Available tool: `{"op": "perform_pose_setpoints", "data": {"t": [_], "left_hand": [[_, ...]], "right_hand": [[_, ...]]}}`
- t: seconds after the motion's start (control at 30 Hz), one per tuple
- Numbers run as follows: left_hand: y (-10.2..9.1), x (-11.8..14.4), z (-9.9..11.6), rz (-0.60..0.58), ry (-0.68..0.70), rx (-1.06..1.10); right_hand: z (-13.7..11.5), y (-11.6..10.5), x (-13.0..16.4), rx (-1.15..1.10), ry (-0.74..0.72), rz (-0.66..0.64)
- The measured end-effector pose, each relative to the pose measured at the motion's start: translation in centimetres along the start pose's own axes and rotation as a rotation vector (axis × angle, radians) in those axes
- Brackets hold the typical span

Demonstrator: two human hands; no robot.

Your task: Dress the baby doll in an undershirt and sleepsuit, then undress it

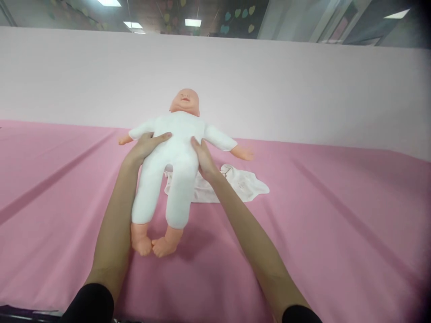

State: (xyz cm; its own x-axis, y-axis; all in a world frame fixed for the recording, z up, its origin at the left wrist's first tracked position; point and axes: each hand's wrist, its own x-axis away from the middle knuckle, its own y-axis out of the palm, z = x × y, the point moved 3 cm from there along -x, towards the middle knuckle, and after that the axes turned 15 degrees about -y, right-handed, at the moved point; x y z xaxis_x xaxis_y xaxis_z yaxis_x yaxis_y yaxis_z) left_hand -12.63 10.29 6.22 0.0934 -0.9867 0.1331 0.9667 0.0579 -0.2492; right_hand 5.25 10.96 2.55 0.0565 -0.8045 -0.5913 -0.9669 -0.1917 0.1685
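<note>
A baby doll (178, 139) with a white cloth body and bare plastic head, hands and feet is held face up between my hands. My left hand (148, 146) grips the side of its torso, thumb lying across the front. On the other side, my right hand (204, 157) is wrapped round the torso with the thumb on the belly. The fingers behind the doll are hidden. Its legs hang toward me and its arms spread outward. Behind the doll and my right wrist lies a crumpled white cloth garment (247, 184), partly covered from view.
A pink sheet (319, 233) with long creases covers the table. A white wall (303, 94) rises along the far edge, with glass above it showing ceiling lights and heart-shaped decorations. Something dark (27, 314) shows at the near left edge.
</note>
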Motion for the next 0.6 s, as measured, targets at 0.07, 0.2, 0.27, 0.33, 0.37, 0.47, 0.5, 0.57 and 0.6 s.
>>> {"op": "perform_pose_setpoints", "data": {"t": [0.07, 0.2, 0.27, 0.33, 0.37, 0.47, 0.5, 0.57, 0.6], "left_hand": [[-1.8, -0.2, -0.6, 0.034, -0.012, -0.017], [-4.9, -1.5, -3.0, 0.120, -0.086, 0.005], [-6.0, -2.3, -4.2, 0.152, -0.138, 0.015], [-6.7, -3.0, -5.4, 0.171, -0.189, 0.008], [-6.9, -3.2, -5.9, 0.176, -0.210, -0.001], [-7.0, -3.7, -6.9, 0.223, -0.270, -0.048], [-7.0, -3.7, -7.2, 0.245, -0.281, -0.066], [-6.9, -3.7, -7.5, 0.283, -0.300, -0.102], [-6.9, -3.7, -7.7, 0.297, -0.309, -0.116]], "right_hand": [[0.8, 1.9, -0.3, -0.055, 0.004, -0.015], [3.5, 5.1, -1.1, -0.145, 0.066, -0.052], [4.9, 6.2, -1.5, -0.167, 0.105, -0.047], [6.4, 6.9, -1.8, -0.166, 0.158, -0.028], [7.2, 7.1, -1.8, -0.161, 0.190, -0.018], [9.4, 7.2, -1.8, -0.172, 0.258, -0.030], [10.0, 7.1, -1.7, -0.175, 0.272, -0.037], [10.8, 6.9, -1.4, -0.169, 0.299, -0.042], [11.1, 6.8, -1.2, -0.159, 0.313, -0.041]]}}
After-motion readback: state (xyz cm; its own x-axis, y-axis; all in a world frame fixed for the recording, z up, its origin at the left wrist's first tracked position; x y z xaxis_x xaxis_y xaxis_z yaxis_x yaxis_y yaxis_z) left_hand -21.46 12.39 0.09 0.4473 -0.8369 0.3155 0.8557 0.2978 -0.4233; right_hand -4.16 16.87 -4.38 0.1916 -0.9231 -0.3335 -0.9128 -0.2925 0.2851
